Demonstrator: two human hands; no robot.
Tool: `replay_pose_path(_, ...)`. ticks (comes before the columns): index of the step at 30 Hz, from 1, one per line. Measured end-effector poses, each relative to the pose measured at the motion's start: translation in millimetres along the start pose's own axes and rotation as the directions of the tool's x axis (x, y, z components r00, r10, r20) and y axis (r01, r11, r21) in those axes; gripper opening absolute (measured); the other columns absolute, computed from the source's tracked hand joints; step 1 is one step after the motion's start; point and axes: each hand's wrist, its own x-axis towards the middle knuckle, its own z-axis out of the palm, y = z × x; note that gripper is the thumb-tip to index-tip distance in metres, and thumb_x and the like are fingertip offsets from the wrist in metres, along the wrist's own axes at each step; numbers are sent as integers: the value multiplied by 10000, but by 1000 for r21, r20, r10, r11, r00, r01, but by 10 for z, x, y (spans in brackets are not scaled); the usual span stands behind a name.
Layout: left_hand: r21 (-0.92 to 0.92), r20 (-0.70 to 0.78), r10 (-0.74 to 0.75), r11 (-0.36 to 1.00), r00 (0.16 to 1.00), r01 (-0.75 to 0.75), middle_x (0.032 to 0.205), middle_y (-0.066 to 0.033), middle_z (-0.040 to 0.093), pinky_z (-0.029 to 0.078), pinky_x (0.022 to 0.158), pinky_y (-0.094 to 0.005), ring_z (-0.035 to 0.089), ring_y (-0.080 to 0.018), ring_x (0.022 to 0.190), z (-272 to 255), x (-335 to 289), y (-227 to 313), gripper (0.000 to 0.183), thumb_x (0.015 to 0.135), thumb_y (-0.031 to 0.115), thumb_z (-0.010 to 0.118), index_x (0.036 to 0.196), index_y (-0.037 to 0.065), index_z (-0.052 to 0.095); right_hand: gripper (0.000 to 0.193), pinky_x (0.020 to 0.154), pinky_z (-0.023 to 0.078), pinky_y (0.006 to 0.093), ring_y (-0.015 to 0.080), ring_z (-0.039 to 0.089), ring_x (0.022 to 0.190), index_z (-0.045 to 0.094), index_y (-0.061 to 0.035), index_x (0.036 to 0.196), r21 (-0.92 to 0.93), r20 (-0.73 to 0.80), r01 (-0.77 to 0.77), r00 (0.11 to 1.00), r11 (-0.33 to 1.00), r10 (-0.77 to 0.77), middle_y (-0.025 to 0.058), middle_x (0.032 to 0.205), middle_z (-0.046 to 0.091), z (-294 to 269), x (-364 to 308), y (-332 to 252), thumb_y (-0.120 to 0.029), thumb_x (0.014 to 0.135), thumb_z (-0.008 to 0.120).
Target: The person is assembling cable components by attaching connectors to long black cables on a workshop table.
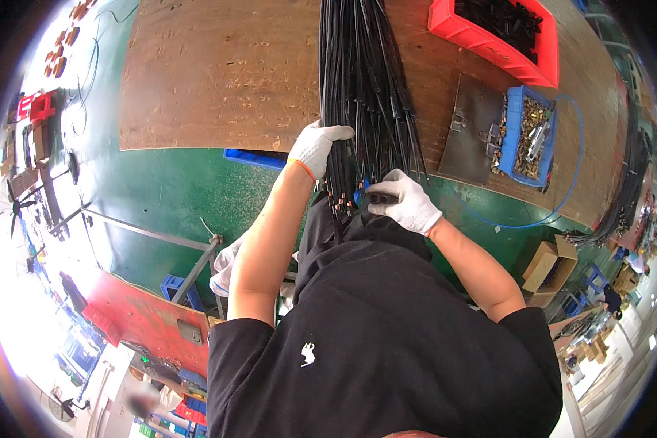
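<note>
A thick bundle of long black cables (358, 66) hangs over the table edge toward me, with bare copper-coloured ends (339, 201) at the bottom. My left hand (314, 150), in a white glove, is closed around the left side of the bundle, its thumb across the cables. On the other side my right hand (409, 206), also gloved, is closed on small black tubular pieces (381, 198) with round open ends. These are close to the cable ends. A bit of blue (358, 196) shows between the two hands; its kind is unclear.
The brown wooden table (212, 80) carries a red bin (445, 25) of black pieces at the far right. Nearer stands a blue bin (517, 131) of small brass-coloured parts, beside a dark plate (467, 135). A blue hose (580, 146) curves round it. A cardboard box (551, 263) sits lower right.
</note>
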Motion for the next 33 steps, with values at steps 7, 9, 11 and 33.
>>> replay_pose_path(7,6,40,-33,999,999,33,925,-126,764,650,704,-405,751,-254,755,-34,82,-54,233,895,64,721,1112,-18,723,490,607,483,392,239,585,657,810,-259,1101,-357,-140,680,639,641,-756,-21,759,578,-145,-93,-16,-64,654,761)
replay_pose_path(9,-5,36,-34,999,999,34,914,-123,765,650,697,-406,751,-254,745,-34,106,-49,223,896,64,720,1103,-19,726,450,588,468,395,241,562,626,811,-264,1096,-380,-105,714,597,587,-795,-27,724,545,-140,-75,-22,-111,678,749)
replay_pose_path(11,-16,35,-41,999,999,41,902,-119,766,650,689,-406,750,-255,734,-11,93,-35,214,897,65,719,1093,-20,730,478,575,449,394,242,533,604,810,-250,1097,-359,-88,732,592,580,-801,-19,706,505,-148,-77,-47,-105,645,747)
replay_pose_path(33,74,61,-49,996,997,45,906,-78,744,595,691,-348,695,-191,738,-320,0,134,193,946,120,751,1111,25,721,342,731,526,398,252,647,829,771,-289,1103,-634,-14,574,662,519,-749,21,889,627,-340,1266,-12,-132,812,686)
